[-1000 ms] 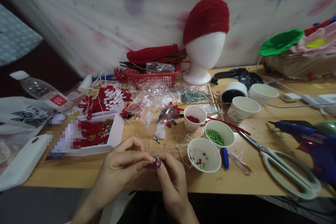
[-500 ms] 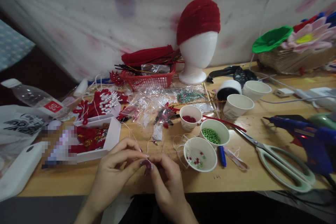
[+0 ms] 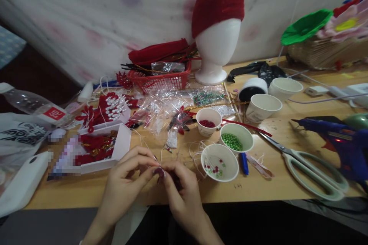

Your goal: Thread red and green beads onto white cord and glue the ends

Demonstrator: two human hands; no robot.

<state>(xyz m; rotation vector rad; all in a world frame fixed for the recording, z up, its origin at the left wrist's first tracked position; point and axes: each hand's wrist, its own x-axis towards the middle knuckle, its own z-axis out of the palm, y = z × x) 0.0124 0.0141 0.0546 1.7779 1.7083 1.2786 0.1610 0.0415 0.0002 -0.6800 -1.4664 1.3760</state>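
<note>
My left hand [image 3: 125, 183] and my right hand [image 3: 183, 191] meet at the fingertips near the table's front edge. Both are pinched closed on something too small to make out. A thin white thread [image 3: 140, 135] runs on the table just beyond the left fingers. To the right of my right hand stands a paper cup with a few red and green beads on threads [image 3: 227, 152]. Behind it are a cup of green beads [image 3: 231, 142] and a cup of dark red beads [image 3: 207, 123]. A small bag of clear beads [image 3: 172, 139] lies beyond the fingertips.
Scissors [image 3: 314, 178] and a blue glue gun [image 3: 327, 130] lie at the right. A white box [image 3: 122, 143] with red ornaments sits at the left, near a plastic bottle [image 3: 31, 103]. Behind stand a red basket [image 3: 161, 82] and a foam head [image 3: 217, 44] in a red cap.
The view has shifted slightly. My hands stay together, with the thumbs and fingertips moving a little against each other. Objects on the table keep their places.
</note>
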